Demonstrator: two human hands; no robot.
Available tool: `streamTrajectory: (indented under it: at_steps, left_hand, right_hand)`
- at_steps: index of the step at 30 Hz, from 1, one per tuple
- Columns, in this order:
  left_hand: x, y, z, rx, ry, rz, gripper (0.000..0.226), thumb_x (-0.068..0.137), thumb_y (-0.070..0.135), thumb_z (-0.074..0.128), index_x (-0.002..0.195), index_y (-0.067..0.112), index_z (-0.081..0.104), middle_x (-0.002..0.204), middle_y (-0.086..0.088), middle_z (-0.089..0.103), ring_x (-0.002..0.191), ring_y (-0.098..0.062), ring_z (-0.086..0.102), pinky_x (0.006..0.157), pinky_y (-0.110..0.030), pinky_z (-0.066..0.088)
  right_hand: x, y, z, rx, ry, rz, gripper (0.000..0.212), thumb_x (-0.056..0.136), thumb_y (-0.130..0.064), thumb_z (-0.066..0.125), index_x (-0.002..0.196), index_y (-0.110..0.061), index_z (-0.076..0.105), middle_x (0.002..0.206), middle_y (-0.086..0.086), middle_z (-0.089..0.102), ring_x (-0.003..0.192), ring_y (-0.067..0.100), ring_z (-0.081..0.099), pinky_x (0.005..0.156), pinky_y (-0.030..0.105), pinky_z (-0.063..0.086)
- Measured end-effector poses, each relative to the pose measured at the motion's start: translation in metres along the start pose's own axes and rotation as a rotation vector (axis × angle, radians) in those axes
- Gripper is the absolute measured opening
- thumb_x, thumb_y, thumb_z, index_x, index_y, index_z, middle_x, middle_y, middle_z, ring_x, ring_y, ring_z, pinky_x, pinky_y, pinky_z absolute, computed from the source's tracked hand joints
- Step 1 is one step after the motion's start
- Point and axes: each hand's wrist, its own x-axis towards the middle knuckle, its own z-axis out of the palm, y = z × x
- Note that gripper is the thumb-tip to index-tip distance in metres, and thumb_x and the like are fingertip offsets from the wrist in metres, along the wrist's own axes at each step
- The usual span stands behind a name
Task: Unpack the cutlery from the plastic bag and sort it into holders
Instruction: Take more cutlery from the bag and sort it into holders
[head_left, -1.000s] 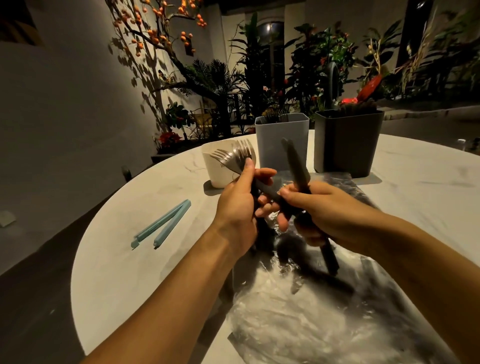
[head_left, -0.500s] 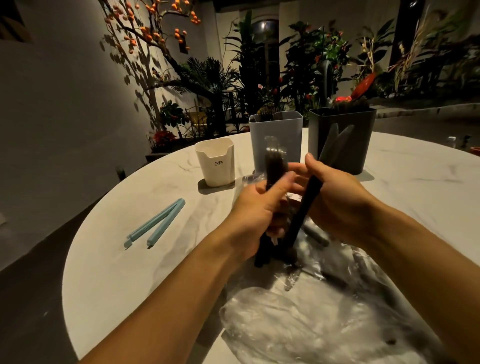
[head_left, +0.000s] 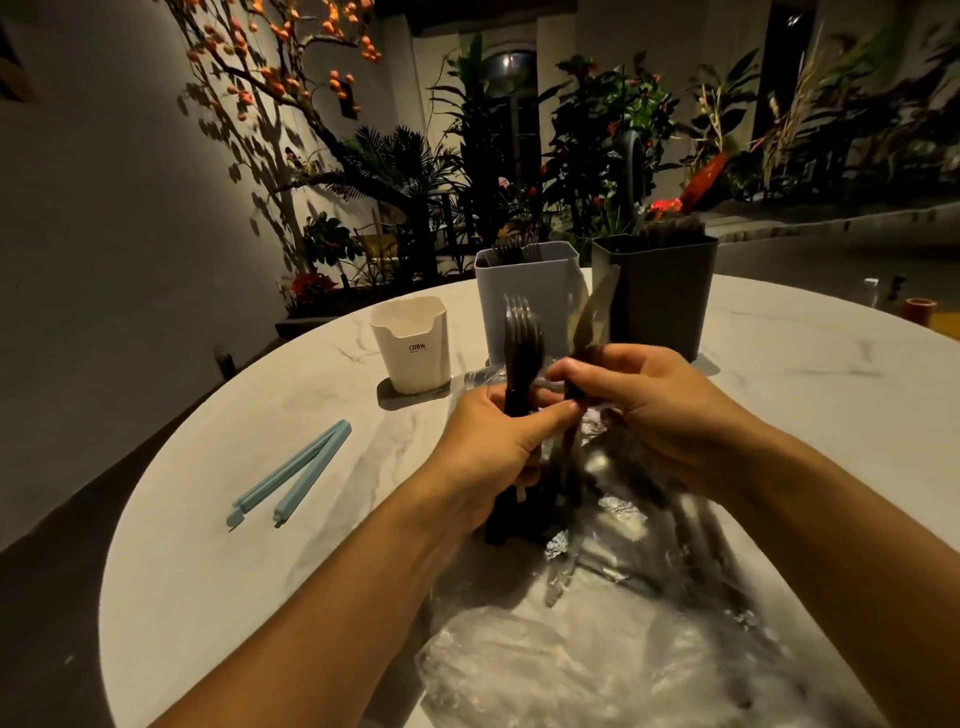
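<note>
Holding forks (head_left: 521, 338), hands (head_left: 498, 447), forks in blue-grey holder (head_left: 524, 296), white holder (head_left: 413, 345)

Table (head_left: 810, 374): pale marble-look top, smooth, soft sheen.
Bag (head_left: 545, 670): clear plastic, crinkled, glossy.
Forks (head_left: 521, 338): dull grey metal.
Holders (head_left: 524, 306): matt plastic.
Clip (head_left: 291, 475): light-blue plastic, smooth.

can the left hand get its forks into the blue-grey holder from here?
Probably yes. The left hand grips the forks upright, just in front of the blue-grey holder, whose open top shows only a few utensil tips and looks unobstructed.
</note>
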Motion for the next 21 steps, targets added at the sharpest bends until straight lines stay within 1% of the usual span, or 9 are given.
streamTrajectory:
  at_steps: [1, 2, 3, 5, 8, 12, 15, 18, 21]
  left_hand:
    - [0.002, 0.002, 0.000, 0.007, 0.005, 0.001, 0.008, 0.089, 0.015, 0.074, 0.084, 0.012, 0.067, 0.051, 0.005, 0.047, 0.044, -0.008, 0.041, 0.045, -0.022, 0.037]
    - [0.003, 0.003, -0.001, 0.018, 0.006, 0.003, 0.008, 0.088, 0.016, 0.075, 0.085, 0.012, 0.068, 0.051, 0.005, 0.048, 0.045, -0.008, 0.042, 0.046, -0.023, 0.038]
    - [0.005, 0.006, -0.001, 0.038, 0.004, 0.009, 0.009, 0.087, 0.017, 0.075, 0.087, 0.012, 0.069, 0.051, 0.006, 0.049, 0.045, -0.007, 0.043, 0.047, -0.023, 0.038]
    - [0.008, 0.011, 0.000, 0.081, 0.001, 0.042, 0.008, 0.087, 0.020, 0.076, 0.087, 0.016, 0.069, 0.048, 0.011, 0.050, 0.044, -0.004, 0.045, 0.048, -0.022, 0.039]
    - [0.014, 0.025, 0.002, 0.091, -0.004, 0.099, 0.009, 0.088, 0.018, 0.076, 0.086, 0.016, 0.067, 0.046, 0.013, 0.048, 0.041, -0.002, 0.043, 0.047, -0.022, 0.037]
    - [0.023, 0.043, 0.005, 0.115, -0.023, 0.120, 0.011, 0.089, 0.012, 0.074, 0.083, 0.015, 0.066, 0.045, 0.015, 0.050, 0.041, -0.001, 0.042, 0.047, -0.023, 0.036]
    - [0.029, 0.057, 0.008, 0.123, -0.062, 0.151, 0.008, 0.087, 0.016, 0.076, 0.087, 0.011, 0.070, 0.046, 0.013, 0.053, 0.043, -0.004, 0.041, 0.046, -0.023, 0.034]
    - [0.038, 0.074, 0.017, 0.138, -0.061, 0.169, 0.010, 0.085, 0.020, 0.078, 0.086, 0.012, 0.072, 0.048, 0.011, 0.055, 0.045, -0.008, 0.040, 0.046, -0.025, 0.034]
    - [0.052, 0.088, 0.028, 0.151, -0.047, 0.188, 0.006, 0.084, 0.019, 0.079, 0.085, 0.016, 0.074, 0.052, 0.007, 0.053, 0.046, -0.009, 0.040, 0.045, -0.025, 0.035]
  right_hand:
    - [0.000, -0.003, -0.002, -0.034, 0.020, -0.023, 0.023, 0.093, -0.021, 0.062, 0.105, -0.003, 0.071, 0.095, 0.012, 0.074, 0.076, 0.006, 0.069, 0.062, 0.016, 0.050]
    - [0.000, -0.005, -0.003, -0.060, 0.025, -0.039, 0.022, 0.092, -0.019, 0.063, 0.103, -0.003, 0.072, 0.092, 0.013, 0.074, 0.070, 0.007, 0.065, 0.056, 0.015, 0.046]
    - [0.001, -0.009, -0.004, -0.080, 0.025, -0.046, 0.020, 0.091, -0.018, 0.065, 0.101, -0.004, 0.073, 0.089, 0.013, 0.073, 0.068, 0.009, 0.063, 0.054, 0.017, 0.045]
    - [0.003, -0.017, -0.009, -0.131, 0.019, -0.047, 0.019, 0.084, -0.020, 0.070, 0.097, -0.007, 0.075, 0.083, 0.009, 0.073, 0.069, 0.011, 0.063, 0.057, 0.020, 0.048]
    - [0.006, -0.034, -0.019, -0.222, -0.001, -0.059, 0.032, 0.071, -0.028, 0.075, 0.094, -0.006, 0.075, 0.080, 0.010, 0.074, 0.066, 0.010, 0.066, 0.056, 0.017, 0.050]
    - [0.010, -0.052, -0.029, -0.201, -0.004, -0.074, 0.020, 0.079, -0.012, 0.075, 0.097, -0.002, 0.073, 0.084, 0.011, 0.075, 0.075, 0.018, 0.074, 0.059, 0.021, 0.054]
    - [0.012, -0.063, -0.036, -0.234, 0.001, -0.118, 0.014, 0.085, -0.011, 0.071, 0.098, -0.005, 0.071, 0.088, 0.012, 0.075, 0.080, 0.021, 0.074, 0.062, 0.026, 0.058]
    - [0.017, -0.076, -0.046, -0.324, 0.045, -0.161, 0.011, 0.088, -0.013, 0.070, 0.096, -0.008, 0.074, 0.084, 0.010, 0.075, 0.074, 0.019, 0.072, 0.063, 0.030, 0.061]
    - [0.024, -0.091, -0.058, -0.344, 0.068, -0.152, 0.005, 0.087, -0.011, 0.070, 0.090, -0.013, 0.074, 0.077, 0.004, 0.075, 0.066, 0.011, 0.069, 0.058, 0.021, 0.056]
